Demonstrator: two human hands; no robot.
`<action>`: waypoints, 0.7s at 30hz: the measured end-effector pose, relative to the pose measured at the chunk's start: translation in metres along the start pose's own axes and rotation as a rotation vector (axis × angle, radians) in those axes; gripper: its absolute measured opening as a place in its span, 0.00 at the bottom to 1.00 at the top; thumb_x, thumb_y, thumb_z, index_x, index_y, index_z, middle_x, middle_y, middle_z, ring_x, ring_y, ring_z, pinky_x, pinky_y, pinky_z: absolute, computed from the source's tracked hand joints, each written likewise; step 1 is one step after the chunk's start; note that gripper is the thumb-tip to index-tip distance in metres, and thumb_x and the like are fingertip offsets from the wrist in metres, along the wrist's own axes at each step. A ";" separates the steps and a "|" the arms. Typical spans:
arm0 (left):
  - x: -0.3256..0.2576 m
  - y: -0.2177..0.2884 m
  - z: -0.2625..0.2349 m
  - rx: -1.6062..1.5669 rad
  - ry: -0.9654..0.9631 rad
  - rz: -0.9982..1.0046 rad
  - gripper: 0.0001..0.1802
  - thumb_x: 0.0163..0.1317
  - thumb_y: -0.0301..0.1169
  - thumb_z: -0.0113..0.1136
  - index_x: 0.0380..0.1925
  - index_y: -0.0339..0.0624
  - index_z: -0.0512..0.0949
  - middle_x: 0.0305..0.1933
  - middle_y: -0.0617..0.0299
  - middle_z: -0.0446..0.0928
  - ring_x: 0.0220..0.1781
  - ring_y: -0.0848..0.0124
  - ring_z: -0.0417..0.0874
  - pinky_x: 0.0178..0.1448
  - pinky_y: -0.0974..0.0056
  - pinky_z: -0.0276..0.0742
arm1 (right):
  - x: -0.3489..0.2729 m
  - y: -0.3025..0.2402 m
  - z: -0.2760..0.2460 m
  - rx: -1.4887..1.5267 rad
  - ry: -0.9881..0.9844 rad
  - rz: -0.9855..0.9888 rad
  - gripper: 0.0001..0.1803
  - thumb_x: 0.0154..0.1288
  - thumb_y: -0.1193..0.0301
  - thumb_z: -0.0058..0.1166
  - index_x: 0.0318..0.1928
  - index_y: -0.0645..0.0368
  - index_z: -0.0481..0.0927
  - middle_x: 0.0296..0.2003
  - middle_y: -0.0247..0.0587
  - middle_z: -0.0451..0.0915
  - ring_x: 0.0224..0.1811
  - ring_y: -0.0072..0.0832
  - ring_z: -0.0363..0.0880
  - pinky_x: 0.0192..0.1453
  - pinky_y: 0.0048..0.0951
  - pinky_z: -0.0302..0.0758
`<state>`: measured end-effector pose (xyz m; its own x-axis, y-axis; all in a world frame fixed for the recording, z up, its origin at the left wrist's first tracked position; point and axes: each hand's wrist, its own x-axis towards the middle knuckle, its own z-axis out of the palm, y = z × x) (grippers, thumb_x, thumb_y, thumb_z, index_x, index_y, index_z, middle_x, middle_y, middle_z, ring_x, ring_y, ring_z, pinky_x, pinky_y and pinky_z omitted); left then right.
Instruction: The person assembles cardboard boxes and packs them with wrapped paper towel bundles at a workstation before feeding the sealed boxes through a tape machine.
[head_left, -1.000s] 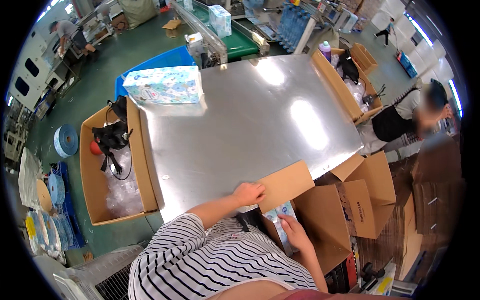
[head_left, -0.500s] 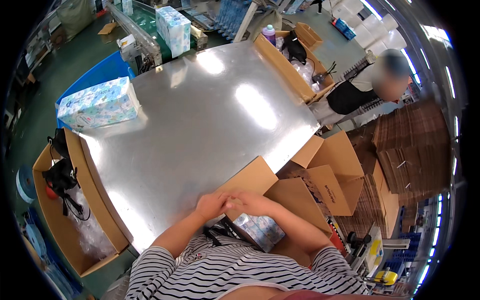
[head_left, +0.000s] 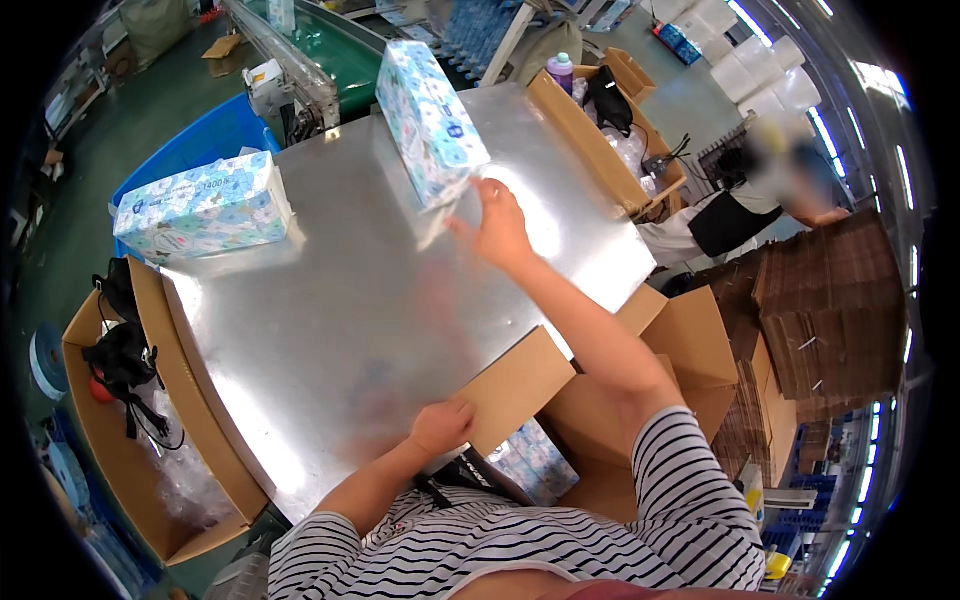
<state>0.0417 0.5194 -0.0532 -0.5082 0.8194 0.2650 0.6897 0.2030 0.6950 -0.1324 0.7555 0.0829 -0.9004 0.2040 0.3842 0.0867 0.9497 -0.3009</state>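
A long plastic-wrapped tissue pack with a blue floral print lies at the far side of the metal table. My right hand stretches out to its near end, thumb and fingers apart. Whether the fingertips touch the wrapper, I cannot tell. Close to my body, my left hand is closed on the edge of a flap of an open cardboard box. Inside that box a similar pack shows beside the flap. Another tissue pack rests at the table's left edge.
The shiny metal table fills the middle. At left stands a carton of cables and clear plastic, with a blue bin beyond. Another carton sits far right, near a person and stacked flat cardboard. A green conveyor runs behind.
My hands, together over the box before, have parted: the right has reached far forward, the left stays at the flap. The far tissue pack has come from the conveyor end onto the table.
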 end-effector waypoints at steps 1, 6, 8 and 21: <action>0.001 0.000 0.001 0.004 -0.005 0.001 0.07 0.54 0.34 0.56 0.23 0.47 0.71 0.22 0.59 0.74 0.22 0.59 0.78 0.25 0.55 0.74 | 0.014 0.009 0.002 0.004 0.004 0.004 0.40 0.52 0.49 0.65 0.59 0.59 0.68 0.56 0.56 0.66 0.56 0.50 0.68 0.58 0.44 0.68; 0.000 -0.001 0.001 -0.005 0.003 -0.006 0.06 0.53 0.34 0.57 0.24 0.48 0.72 0.22 0.61 0.74 0.22 0.60 0.77 0.25 0.57 0.74 | 0.077 0.034 0.010 -0.209 -0.037 0.299 0.49 0.48 0.36 0.57 0.64 0.56 0.65 0.59 0.63 0.63 0.62 0.53 0.62 0.64 0.50 0.59; -0.001 -0.002 0.000 0.001 0.012 -0.011 0.06 0.53 0.34 0.58 0.24 0.48 0.73 0.22 0.62 0.74 0.21 0.61 0.77 0.24 0.59 0.73 | 0.089 0.028 0.012 -0.154 -0.142 0.374 0.50 0.48 0.36 0.56 0.64 0.58 0.64 0.59 0.62 0.64 0.62 0.53 0.64 0.63 0.49 0.60; 0.001 0.000 -0.008 -0.029 0.040 0.047 0.06 0.54 0.33 0.57 0.24 0.47 0.71 0.22 0.62 0.72 0.24 0.64 0.77 0.27 0.60 0.74 | 0.075 0.006 0.031 -0.139 -0.209 0.298 0.53 0.47 0.40 0.59 0.65 0.64 0.59 0.54 0.57 0.69 0.56 0.49 0.71 0.55 0.45 0.71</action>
<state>0.0371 0.5163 -0.0478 -0.4964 0.8054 0.3239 0.6983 0.1488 0.7002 -0.2126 0.7689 0.0829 -0.8931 0.4368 0.1074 0.4019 0.8821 -0.2455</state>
